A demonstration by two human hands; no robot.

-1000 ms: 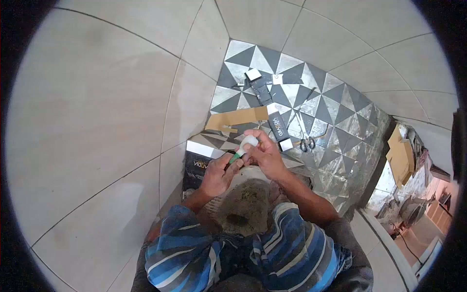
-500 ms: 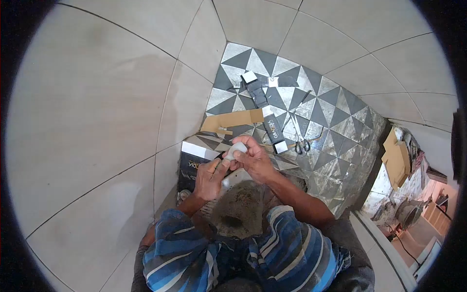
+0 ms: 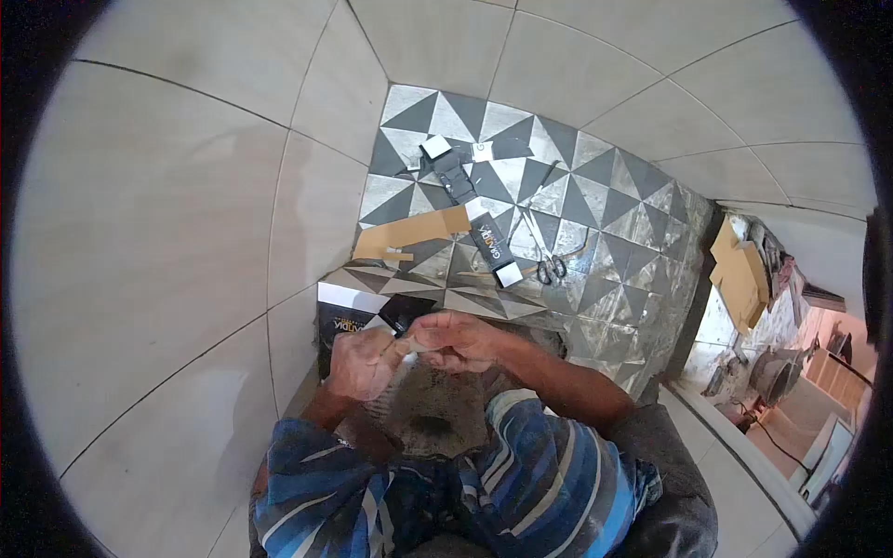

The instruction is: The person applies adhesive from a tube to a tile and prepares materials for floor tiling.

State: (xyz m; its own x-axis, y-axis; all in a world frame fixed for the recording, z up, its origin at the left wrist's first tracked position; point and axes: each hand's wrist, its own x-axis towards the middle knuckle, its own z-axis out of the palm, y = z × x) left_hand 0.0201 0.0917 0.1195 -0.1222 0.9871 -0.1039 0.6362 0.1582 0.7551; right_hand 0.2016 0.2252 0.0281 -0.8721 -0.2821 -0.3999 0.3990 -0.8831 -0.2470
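Note:
My left hand and my right hand meet low in the middle of the view, over my lap. The fingers of both are closed around a small white piece, mostly hidden by the fingers. Just beyond the left fingertips lies a black flap-like piece, and a black box with a white edge stands beside the left hand. Below my hands is a rough, dirty grey surface.
Scissors with black handles, a long black carton, a crumpled black wrapper and a brown cardboard strip lie on the patterned tile floor. Tiled walls rise close by. Cardboard lies beyond the threshold at right.
My hands have come lower and closer together, and the white piece is now largely covered by fingers. The black flap-like piece has come into sight. The whole view has shifted slightly.

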